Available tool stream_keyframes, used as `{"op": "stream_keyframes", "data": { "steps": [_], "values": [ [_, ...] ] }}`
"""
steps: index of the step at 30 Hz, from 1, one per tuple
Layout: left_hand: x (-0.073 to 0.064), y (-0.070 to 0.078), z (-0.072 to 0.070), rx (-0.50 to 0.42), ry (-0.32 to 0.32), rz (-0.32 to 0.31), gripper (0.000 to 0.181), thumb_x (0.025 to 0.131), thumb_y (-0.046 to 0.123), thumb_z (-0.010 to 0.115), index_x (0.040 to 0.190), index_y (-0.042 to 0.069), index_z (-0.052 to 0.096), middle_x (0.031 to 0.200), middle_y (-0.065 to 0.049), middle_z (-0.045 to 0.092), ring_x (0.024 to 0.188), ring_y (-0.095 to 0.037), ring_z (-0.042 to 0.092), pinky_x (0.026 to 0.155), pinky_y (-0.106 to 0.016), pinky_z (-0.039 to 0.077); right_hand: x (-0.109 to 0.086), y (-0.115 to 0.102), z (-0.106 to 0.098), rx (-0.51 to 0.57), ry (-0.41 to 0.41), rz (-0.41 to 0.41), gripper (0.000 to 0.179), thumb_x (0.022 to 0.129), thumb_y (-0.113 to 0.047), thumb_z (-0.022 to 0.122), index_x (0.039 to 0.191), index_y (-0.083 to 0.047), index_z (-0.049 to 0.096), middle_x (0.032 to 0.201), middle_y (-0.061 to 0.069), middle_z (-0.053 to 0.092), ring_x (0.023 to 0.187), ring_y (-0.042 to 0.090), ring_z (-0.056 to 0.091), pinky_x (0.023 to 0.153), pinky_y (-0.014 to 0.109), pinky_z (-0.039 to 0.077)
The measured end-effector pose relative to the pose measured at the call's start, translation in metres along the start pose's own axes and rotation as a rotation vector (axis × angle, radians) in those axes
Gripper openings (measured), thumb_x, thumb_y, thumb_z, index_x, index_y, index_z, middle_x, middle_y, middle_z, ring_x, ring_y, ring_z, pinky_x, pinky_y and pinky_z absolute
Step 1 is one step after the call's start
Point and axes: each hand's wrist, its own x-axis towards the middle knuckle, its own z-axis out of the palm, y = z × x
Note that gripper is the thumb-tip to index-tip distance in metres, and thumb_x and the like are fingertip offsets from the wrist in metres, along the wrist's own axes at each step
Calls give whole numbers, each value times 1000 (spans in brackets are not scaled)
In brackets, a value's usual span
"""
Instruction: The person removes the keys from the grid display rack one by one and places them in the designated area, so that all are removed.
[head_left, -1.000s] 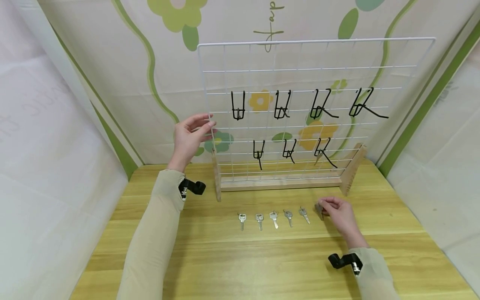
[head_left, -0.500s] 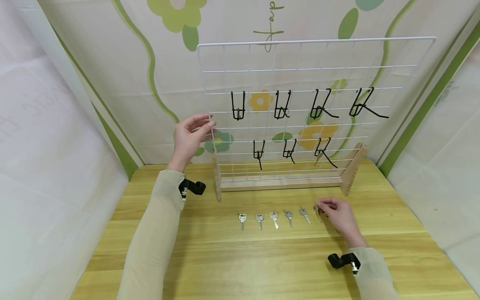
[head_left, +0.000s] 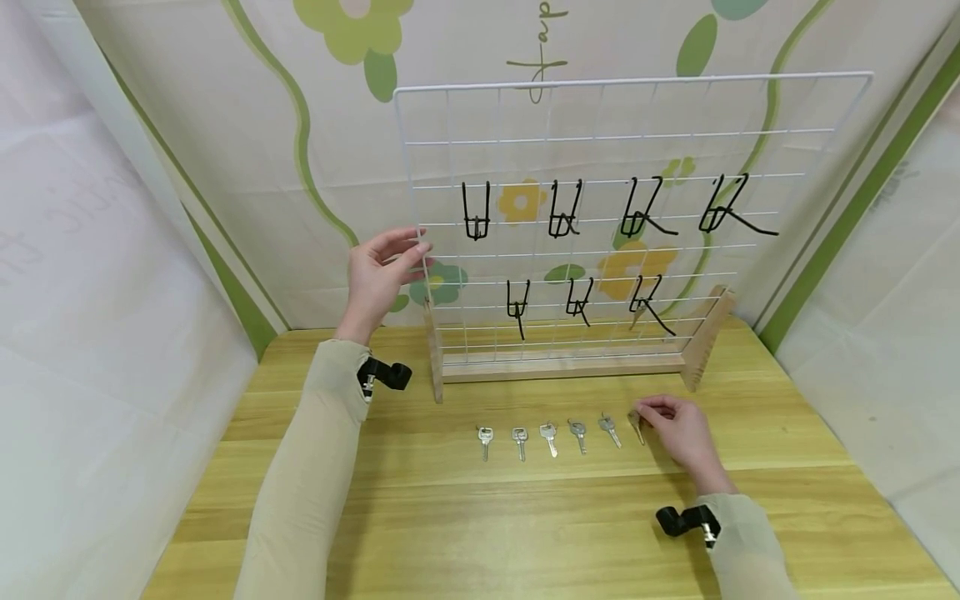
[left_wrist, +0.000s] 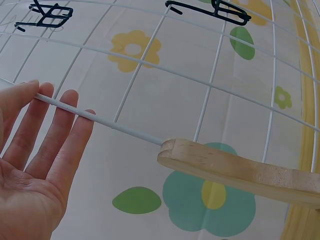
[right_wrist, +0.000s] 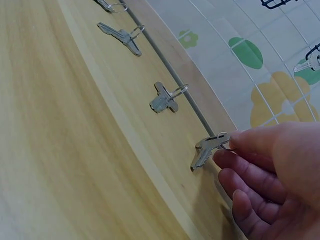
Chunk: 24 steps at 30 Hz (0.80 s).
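On the left, my left hand (head_left: 375,279) pinches the side bar of an upright white wire grid (left_wrist: 135,136) between thumb and fingertips. My right hand (head_left: 681,433) holds a silver key (right_wrist: 204,151) by its small ring, between thumb and index finger, low over the table. The key's blade points down; whether its tip touches the wood I cannot tell. Left of it, several silver keys with rings lie in a row, among them one nearest the hand (head_left: 609,429) and one at the far left end (head_left: 485,442). Black wire hooks (head_left: 564,212) hang on the grid in two rows.
A wooden stand (head_left: 562,367) holds the grid upright on the wood-grain table (head_left: 480,525). Flower-printed cloth (head_left: 225,100) encloses the back and sides. At the lower right hook (right_wrist: 314,57), something silver and key-like shows in the right wrist view.
The key in my right hand has turned slightly and now hangs at a slant, with the fingers a touch lower. My left hand and the grid stay in place.
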Motion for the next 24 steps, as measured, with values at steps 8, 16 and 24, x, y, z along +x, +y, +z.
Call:
{"op": "stream_keyframes", "data": {
  "steps": [8, 16, 24],
  "values": [
    [0, 0, 0, 17, 2, -1, 31, 94, 15, 77, 120, 0, 72, 106, -13, 74, 93, -37, 73, 78, -39, 63, -1, 0, -2, -15, 21, -11, 28, 102, -25, 68, 112, 1, 74, 106, 15, 72, 89, 20, 65, 64, 21, 55],
    [-1, 0, 0, 14, 6, -11, 24, 94, 16, 78, 116, 8, 75, 107, -13, 74, 93, -35, 73, 79, -38, 63, -2, 0, -3, -45, 45, -21, 25, 100, -22, 70, 109, 0, 75, 105, 15, 72, 88, 19, 64, 65, 19, 53],
    [0, 1, 0, 10, 1, -3, 27, 93, 16, 78, 118, 5, 74, 106, -13, 74, 92, -33, 74, 79, -39, 63, -1, 0, -3, -78, 45, -32, 24, 100, -23, 71, 109, -2, 77, 106, 14, 73, 91, 21, 64, 68, 20, 52]
  ]
}}
